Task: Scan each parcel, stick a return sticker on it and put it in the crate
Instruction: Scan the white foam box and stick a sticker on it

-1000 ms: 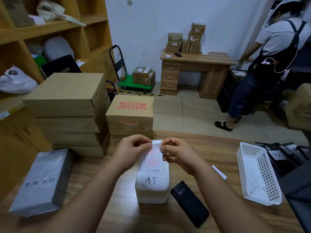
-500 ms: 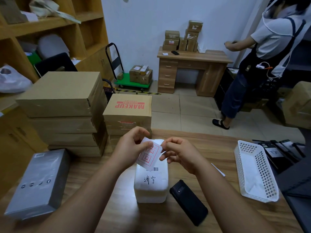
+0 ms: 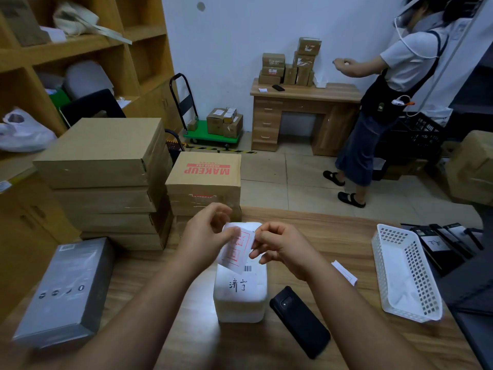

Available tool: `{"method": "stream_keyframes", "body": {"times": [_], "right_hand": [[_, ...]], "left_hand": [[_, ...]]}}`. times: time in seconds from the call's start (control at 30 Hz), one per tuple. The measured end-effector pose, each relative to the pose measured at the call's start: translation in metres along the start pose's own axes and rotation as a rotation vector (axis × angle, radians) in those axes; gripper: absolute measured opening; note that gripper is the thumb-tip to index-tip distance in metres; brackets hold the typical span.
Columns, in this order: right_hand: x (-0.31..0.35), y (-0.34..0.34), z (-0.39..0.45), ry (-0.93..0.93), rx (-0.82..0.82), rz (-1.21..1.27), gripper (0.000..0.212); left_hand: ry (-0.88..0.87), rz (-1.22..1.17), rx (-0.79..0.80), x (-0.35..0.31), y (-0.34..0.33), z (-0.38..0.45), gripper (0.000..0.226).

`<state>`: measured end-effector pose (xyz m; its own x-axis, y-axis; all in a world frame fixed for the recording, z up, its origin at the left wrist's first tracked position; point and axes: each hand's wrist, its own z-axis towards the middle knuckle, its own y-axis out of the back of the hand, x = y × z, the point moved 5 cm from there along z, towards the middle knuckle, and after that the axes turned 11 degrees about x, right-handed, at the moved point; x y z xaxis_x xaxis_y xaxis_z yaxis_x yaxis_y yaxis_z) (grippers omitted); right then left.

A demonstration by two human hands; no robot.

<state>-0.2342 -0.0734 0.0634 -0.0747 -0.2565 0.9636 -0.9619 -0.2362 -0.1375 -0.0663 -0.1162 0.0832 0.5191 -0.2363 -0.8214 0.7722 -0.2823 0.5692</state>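
Observation:
A white foam parcel (image 3: 240, 297) with black handwriting and a small barcode lies on the wooden table in front of me. Just above its far end I hold a white sticker with a red stamp print (image 3: 236, 251). My left hand (image 3: 206, 233) pinches the sticker's upper left edge. My right hand (image 3: 277, 247) pinches its upper right corner, where a layer looks peeled apart. The sticker hangs tilted, its lower edge over the parcel's top. A black handheld scanner (image 3: 300, 321) lies flat on the table right of the parcel.
A white perforated basket (image 3: 405, 273) stands at the right, a paper strip (image 3: 344, 272) beside it. A grey box (image 3: 66, 292) lies at the left. Stacked cardboard boxes (image 3: 112, 166) and a MAKEUP box (image 3: 205, 177) stand behind. A person (image 3: 386, 102) stands by a desk.
The sticker has tilted from upright to slanted, and my hands have drawn slightly apart at its top. The person in the background has turned and reached toward the desk.

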Motion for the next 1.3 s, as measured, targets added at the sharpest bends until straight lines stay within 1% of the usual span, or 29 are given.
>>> {"method": "stream_keyframes", "body": {"times": [0.03, 0.1, 0.13, 0.17, 0.23, 0.3, 0.37, 0.4, 0.47, 0.57, 0.63, 0.7, 0.77, 0.87, 0.93, 1.03, 1.07, 1.13, 1.23, 1.3], "right_hand": [[-0.001, 0.001, 0.000, 0.004, -0.024, 0.009, 0.012], [-0.005, 0.002, 0.001, 0.008, -0.075, 0.026, 0.012], [-0.007, 0.003, 0.002, 0.012, -0.093, 0.035, 0.012], [-0.008, 0.003, 0.002, 0.018, -0.102, 0.043, 0.010], [-0.010, 0.000, 0.001, 0.031, -0.091, 0.041, 0.007], [-0.010, -0.004, 0.000, 0.048, -0.062, 0.002, 0.007], [-0.010, -0.008, -0.001, 0.056, -0.043, -0.044, 0.006], [-0.011, -0.009, 0.000, 0.058, -0.041, -0.059, 0.006], [-0.012, -0.011, 0.000, 0.059, -0.042, -0.073, 0.007], [-0.014, -0.015, 0.002, 0.045, -0.064, -0.111, 0.008], [-0.019, -0.013, 0.005, 0.004, -0.131, -0.141, 0.011], [-0.026, -0.008, 0.007, -0.064, -0.235, -0.149, 0.012], [-0.034, -0.001, 0.006, -0.102, -0.301, -0.092, 0.013], [-0.041, 0.003, 0.003, -0.057, -0.287, 0.049, 0.013], [-0.047, 0.008, -0.002, -0.012, -0.268, 0.147, 0.013], [-0.057, 0.026, -0.014, 0.051, -0.274, 0.321, 0.034], [-0.060, 0.033, -0.018, 0.057, -0.289, 0.341, 0.036], [-0.068, 0.056, -0.031, 0.049, -0.340, 0.293, 0.029], [-0.078, 0.109, -0.058, -0.024, -0.480, 0.116, 0.019], [-0.086, 0.150, -0.084, -0.062, -0.585, 0.068, 0.014]], "left_hand": [[-0.052, 0.107, -0.073, -0.002, 0.001, -0.002, 0.029], [-0.185, 0.287, -0.203, -0.007, 0.002, -0.008, 0.022], [-0.225, 0.319, -0.207, -0.008, 0.000, -0.010, 0.015], [-0.238, 0.309, -0.167, -0.008, -0.003, -0.011, 0.009], [-0.181, 0.180, -0.042, -0.003, -0.011, -0.013, 0.003], [-0.086, 0.009, 0.062, 0.000, -0.017, -0.013, 0.007], [-0.015, -0.099, 0.145, 0.002, -0.020, -0.012, 0.003], [0.003, -0.128, 0.169, 0.003, -0.021, -0.012, 0.005], [0.035, -0.172, 0.177, 0.008, -0.020, -0.010, 0.007], [0.081, -0.221, 0.146, 0.015, -0.015, -0.007, 0.014], [0.132, -0.305, 0.104, 0.023, -0.011, -0.002, 0.017], [0.189, -0.412, 0.067, 0.033, -0.008, 0.005, 0.020], [0.196, -0.497, 0.097, 0.036, -0.011, 0.011, 0.021], [0.179, -0.508, 0.206, 0.027, -0.031, 0.014, 0.021], [0.163, -0.510, 0.248, 0.020, -0.049, 0.015, 0.022], [0.173, -0.521, 0.270, 0.012, -0.079, 0.022, 0.021], [0.183, -0.529, 0.275, 0.010, -0.088, 0.024, 0.020], [0.193, -0.556, 0.294, 0.001, -0.113, 0.030, 0.018], [0.181, -0.557, 0.348, -0.024, -0.163, 0.040, 0.016], [0.193, -0.546, 0.388, -0.042, -0.206, 0.047, 0.016]]}}
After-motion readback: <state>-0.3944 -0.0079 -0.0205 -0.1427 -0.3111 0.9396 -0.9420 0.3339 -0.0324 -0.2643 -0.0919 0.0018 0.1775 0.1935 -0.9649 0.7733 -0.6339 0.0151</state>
